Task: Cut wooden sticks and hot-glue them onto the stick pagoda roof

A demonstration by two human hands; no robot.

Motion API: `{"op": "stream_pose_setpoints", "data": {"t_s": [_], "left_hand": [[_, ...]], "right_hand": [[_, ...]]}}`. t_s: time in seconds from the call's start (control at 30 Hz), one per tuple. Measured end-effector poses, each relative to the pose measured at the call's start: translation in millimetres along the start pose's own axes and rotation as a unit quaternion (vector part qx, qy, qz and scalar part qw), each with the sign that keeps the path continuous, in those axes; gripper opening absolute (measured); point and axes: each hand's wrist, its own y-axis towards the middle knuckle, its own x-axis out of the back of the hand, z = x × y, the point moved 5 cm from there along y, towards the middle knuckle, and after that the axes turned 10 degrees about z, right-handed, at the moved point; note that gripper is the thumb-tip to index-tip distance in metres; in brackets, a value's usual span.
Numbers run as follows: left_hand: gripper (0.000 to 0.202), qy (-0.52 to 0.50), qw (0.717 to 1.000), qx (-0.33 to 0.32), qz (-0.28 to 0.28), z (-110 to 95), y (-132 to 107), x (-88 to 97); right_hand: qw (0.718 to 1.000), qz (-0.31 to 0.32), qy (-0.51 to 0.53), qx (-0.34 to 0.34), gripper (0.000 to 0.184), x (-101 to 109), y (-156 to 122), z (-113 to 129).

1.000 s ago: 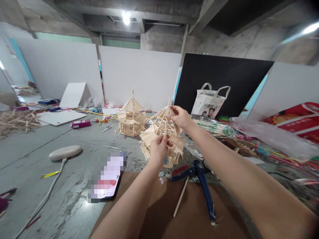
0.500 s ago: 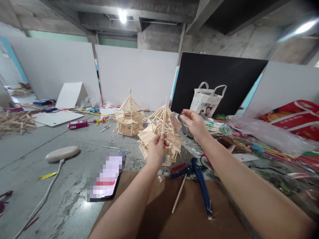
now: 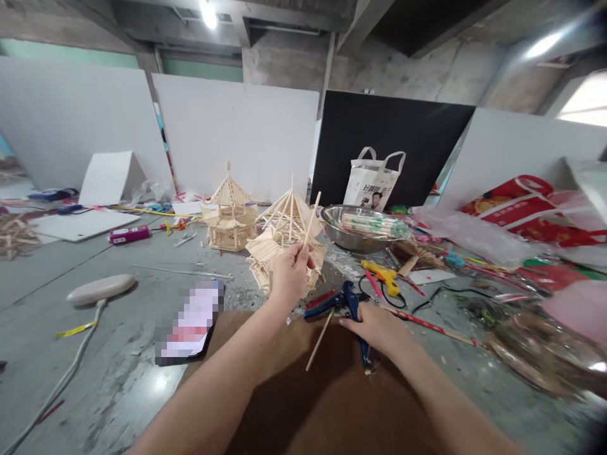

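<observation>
My left hand pinches a thin wooden stick, which points up and slightly right. Behind that hand stands a stick-built pavilion model with a partly covered, pointed roof; the hand hides some of its front. My right hand is closed around one handle of a blue-handled cutter that lies spread on a brown board. A loose wooden stick rests on the board, left of the cutter. Further back on the left is a finished-looking pavilion model.
A steel bowl of packed sticks stands behind a yellow glue gun. On the left lie a phone and a white corded device. A white bag, plastic wrap and a red package fill the back right.
My right hand has come down from beside the bowl to the blue-handled cutter. A stick now rises from my left hand. The view has shifted to the right.
</observation>
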Motion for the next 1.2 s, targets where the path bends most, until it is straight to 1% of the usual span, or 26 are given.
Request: {"op": "stream_pose_setpoints", "data": {"t_s": [0.07,0.17,0.27,0.33,0.37,0.4,0.43,0.5,0.53,0.57,0.63,0.7,0.77,0.83,0.93,1.0,1.13,1.2], "left_hand": [[0.022,0.038,0.999,-0.021,0.027,-2.1,-9.0,-2.6],[0.025,0.098,0.993,-0.017,0.062,2.5,-28.8,0.1],[0.027,0.149,0.987,-0.004,0.059,12.6,-50.6,10.5],[0.025,0.142,0.989,0.022,0.044,23.2,-62.5,18.6],[0.025,0.131,0.990,0.037,0.040,29.2,-67.0,21.5],[0.024,0.118,0.991,0.051,0.035,34.9,-70.7,23.8],[0.024,0.104,0.992,0.065,0.033,40.4,-73.6,25.1],[0.025,0.076,0.992,0.090,0.039,49.2,-77.4,24.8],[0.027,0.062,0.992,0.101,0.048,52.4,-78.7,23.2],[0.028,0.049,0.991,0.111,0.058,54.7,-80.0,21.1],[0.032,0.032,0.988,0.130,0.081,57.3,-82.8,16.4],[0.036,0.031,0.983,0.145,0.105,58.5,-86.2,12.6],[0.037,0.044,0.979,0.151,0.129,59.9,-89.1,10.5],[0.038,0.058,0.977,0.150,0.141,62.4,-90.7,11.3],[0.038,0.081,0.978,0.146,0.124,66.6,-90.4,16.8],[0.038,0.085,0.976,0.155,0.125,69.1,-90.9,17.1],[0.037,0.072,0.967,0.171,0.173,68.2,-96.9,4.0],[0.037,0.072,0.964,0.171,0.188,65.2,-100.4,-3.4]], "right_hand": [[0.998,-0.016,0.065,-0.013,0.029,-6.3,3.4,-7.7],[0.980,-0.029,0.194,-0.027,0.030,-13.9,9.5,-21.5],[0.967,-0.001,0.255,-0.027,0.033,-19.8,12.0,-28.8],[0.948,0.001,0.318,-0.018,0.031,-18.8,10.5,-30.8],[0.930,-0.003,0.369,-0.009,0.028,-17.1,9.2,-31.2],[0.902,-0.005,0.432,0.003,0.025,-15.6,7.9,-31.1],[0.862,-0.001,0.507,0.020,0.021,-14.4,6.8,-29.9],[0.770,0.015,0.635,0.062,0.015,-12.6,4.4,-24.3],[0.733,0.020,0.675,0.082,0.015,-11.7,3.0,-20.5],[0.703,0.020,0.704,0.100,0.015,-10.8,1.3,-16.8],[0.665,0.015,0.736,0.125,0.014,-9.8,-3.0,-9.0],[0.639,0.029,0.755,0.145,0.013,-10.6,-7.7,-0.3],[0.626,0.048,0.762,0.160,0.013,-11.6,-12.1,6.4],[0.629,0.056,0.756,0.172,0.014,-11.4,-15.3,9.6],[0.633,0.055,0.748,0.192,0.015,-9.2,-17.5,10.4],[0.640,0.051,0.742,0.193,0.014,-8.7,-18.0,10.2],[0.651,0.047,0.734,0.190,0.019,-13.0,-18.9,13.6],[0.651,0.059,0.732,0.193,0.022,-18.7,-19.3,17.4]]}}
